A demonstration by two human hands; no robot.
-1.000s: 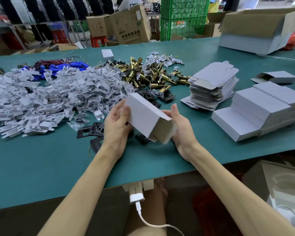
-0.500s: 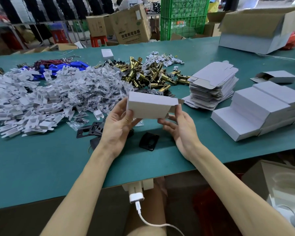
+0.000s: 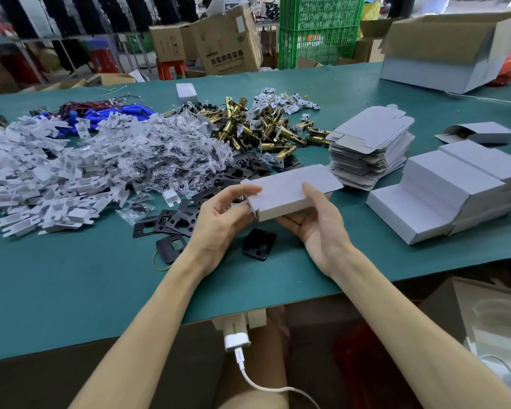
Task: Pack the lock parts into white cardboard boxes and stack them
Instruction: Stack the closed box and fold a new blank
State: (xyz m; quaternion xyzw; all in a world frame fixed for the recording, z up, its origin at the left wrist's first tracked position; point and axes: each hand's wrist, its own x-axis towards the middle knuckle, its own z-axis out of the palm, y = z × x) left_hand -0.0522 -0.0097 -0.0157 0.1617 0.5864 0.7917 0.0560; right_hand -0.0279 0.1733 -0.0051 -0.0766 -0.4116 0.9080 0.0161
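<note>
Green-topped work table, and right over its near middle the white box is up off the surface, lying flat and lengthwise between both hands. Right hand has it properly: thumb across the top, fingers tucked underneath. Left hand is at the box's left end, palm turned up, fingers bent around that end with a fingertip on the top corner. Just below the box a single black plate lies on the table, with more black plates scattered to the left. Beyond them sit bagged screws, a heap of white plastic pieces and a pile of brass latches. Off to the right, a stack of flat boxes, then closed boxes stepped in layers. Far right corner, a big open carton.
</note>
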